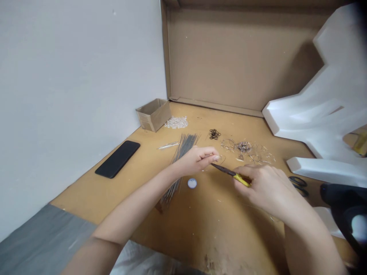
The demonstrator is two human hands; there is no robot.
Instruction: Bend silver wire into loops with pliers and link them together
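Note:
My left hand (200, 157) pinches a thin wire loop (223, 159) between thumb and fingers above the table. In my right hand (262, 185) is a pair of needle-nose pliers (229, 172) with dark jaws and yellow handles; their tip points at the left fingertips and is close to the wire. Whether the jaws grip it I cannot tell. Beneath my left wrist lies a bundle of straight grey wires (183, 147). A small round white disc with a blue rim (192, 183) sits just in front of the left hand.
A small cardboard box (155, 116) stands at the back left beside clear beads (177, 122). Black rings (214, 134) and a pile of bent wire pieces (249, 149) lie behind my hands. A black phone (117, 159) is at left, black-handled scissors (298, 185) and white foam (323, 170) at right.

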